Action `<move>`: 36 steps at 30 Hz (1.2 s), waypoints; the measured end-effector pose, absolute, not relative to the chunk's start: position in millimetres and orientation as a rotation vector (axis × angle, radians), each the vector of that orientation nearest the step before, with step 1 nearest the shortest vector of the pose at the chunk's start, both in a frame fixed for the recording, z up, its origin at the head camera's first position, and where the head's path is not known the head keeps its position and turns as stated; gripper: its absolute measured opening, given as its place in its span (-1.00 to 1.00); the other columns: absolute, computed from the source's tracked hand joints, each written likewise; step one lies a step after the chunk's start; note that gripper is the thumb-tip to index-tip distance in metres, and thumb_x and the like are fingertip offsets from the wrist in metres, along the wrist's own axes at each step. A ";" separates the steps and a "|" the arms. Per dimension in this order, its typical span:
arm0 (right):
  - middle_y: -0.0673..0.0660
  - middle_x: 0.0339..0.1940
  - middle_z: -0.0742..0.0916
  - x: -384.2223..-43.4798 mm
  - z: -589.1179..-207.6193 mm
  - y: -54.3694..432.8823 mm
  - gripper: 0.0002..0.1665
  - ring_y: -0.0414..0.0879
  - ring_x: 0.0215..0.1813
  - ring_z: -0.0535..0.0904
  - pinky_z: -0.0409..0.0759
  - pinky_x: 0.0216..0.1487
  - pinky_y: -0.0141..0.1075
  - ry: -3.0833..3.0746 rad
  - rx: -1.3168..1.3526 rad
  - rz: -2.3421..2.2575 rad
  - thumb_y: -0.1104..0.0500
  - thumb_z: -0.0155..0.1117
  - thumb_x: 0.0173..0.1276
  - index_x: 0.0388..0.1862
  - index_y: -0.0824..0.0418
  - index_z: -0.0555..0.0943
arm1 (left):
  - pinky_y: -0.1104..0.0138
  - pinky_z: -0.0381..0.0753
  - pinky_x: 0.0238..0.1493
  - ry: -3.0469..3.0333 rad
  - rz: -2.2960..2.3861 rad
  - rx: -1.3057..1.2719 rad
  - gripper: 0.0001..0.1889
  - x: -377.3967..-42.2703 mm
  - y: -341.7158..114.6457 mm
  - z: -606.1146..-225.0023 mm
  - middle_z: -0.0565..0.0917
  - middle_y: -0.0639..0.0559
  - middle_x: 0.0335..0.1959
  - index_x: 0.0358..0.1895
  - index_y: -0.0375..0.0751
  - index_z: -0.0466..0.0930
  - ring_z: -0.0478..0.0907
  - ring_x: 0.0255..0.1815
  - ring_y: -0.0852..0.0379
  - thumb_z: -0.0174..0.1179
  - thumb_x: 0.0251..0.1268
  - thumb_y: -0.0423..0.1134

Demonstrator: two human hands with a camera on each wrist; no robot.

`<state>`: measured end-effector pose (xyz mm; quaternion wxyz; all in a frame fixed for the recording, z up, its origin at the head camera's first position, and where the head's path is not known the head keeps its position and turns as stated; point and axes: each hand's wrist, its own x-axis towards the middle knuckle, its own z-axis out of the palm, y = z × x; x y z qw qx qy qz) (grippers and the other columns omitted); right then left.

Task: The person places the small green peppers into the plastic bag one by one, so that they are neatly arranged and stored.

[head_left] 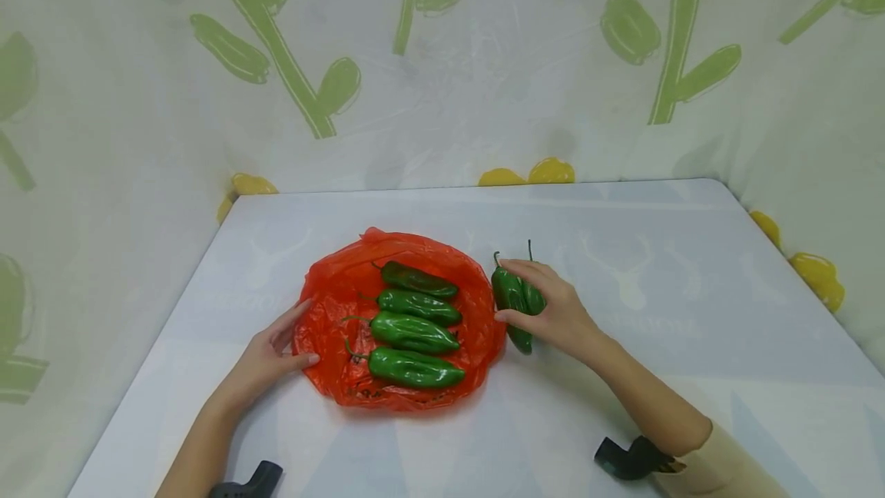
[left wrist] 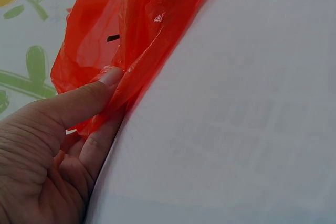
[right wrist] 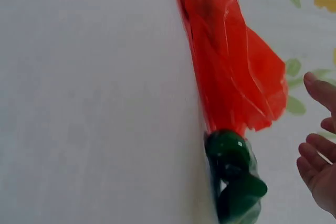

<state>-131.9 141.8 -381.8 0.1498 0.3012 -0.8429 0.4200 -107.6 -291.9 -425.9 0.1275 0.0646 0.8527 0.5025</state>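
Note:
An orange-red plastic bag (head_left: 477, 267) lies spread on the table, its rim rolled back. Several green chili peppers (head_left: 415, 333) sit in a column inside it, stems to the left. My left hand (head_left: 266, 356) pinches the bag's left edge, thumb on the inner side and fingers behind, as the left wrist view shows. Two more peppers (head_left: 509, 294) lie side by side right of the bag, stems away from me. Over them hovers my right hand (head_left: 556, 313), thumb and fingers spread apart. In the right wrist view that hand (right wrist: 320, 166) is apart from the peppers (right wrist: 228, 153).
The white table (head_left: 657, 267) has faint printed patterns and a rounded far right corner. Behind and around it hangs a pale cloth (head_left: 518, 83) with green leaves and yellow flowers. Black wrist devices (head_left: 631, 458) are on both forearms.

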 end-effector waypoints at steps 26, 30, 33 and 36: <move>0.33 0.28 0.46 -153.4 -416.9 172.9 -0.18 0.19 0.29 0.36 0.50 0.16 0.10 -2.632 0.474 1.229 0.25 0.50 0.03 0.29 0.36 0.38 | 0.22 0.58 0.09 2.480 1.458 0.192 -0.15 -107.6 -291.5 -424.2 0.07 -0.23 0.49 0.48 -0.09 0.06 0.01 0.47 -0.28 0.32 0.15 -0.20; 0.34 0.28 0.44 -154.0 -418.4 173.5 -0.18 0.23 0.25 0.40 0.48 0.18 0.10 -2.667 0.413 1.305 0.28 0.46 0.08 0.31 0.37 0.34 | 0.18 0.57 0.10 2.476 1.459 0.197 -0.15 -107.6 -291.2 -424.4 0.07 -0.23 0.49 0.48 -0.09 0.05 0.01 0.47 -0.28 0.31 0.15 -0.20; 0.34 0.28 0.43 -153.2 -418.4 174.0 -0.18 0.26 0.21 0.44 0.47 0.19 0.11 -2.727 0.324 1.344 0.25 0.43 0.13 0.35 0.33 0.30 | 0.18 0.55 0.11 2.480 1.456 0.196 -0.15 -107.5 -291.2 -424.3 0.07 -0.23 0.49 0.49 -0.09 0.05 0.01 0.47 -0.28 0.32 0.15 -0.20; 0.34 0.28 0.43 -152.8 -419.2 174.5 -0.19 0.27 0.20 0.44 0.45 0.20 0.13 -2.780 0.254 1.342 0.24 0.39 0.16 0.37 0.30 0.27 | 0.20 0.56 0.10 2.483 1.458 0.198 -0.15 -107.4 -291.4 -424.3 0.07 -0.22 0.49 0.48 -0.08 0.06 0.01 0.47 -0.27 0.32 0.15 -0.20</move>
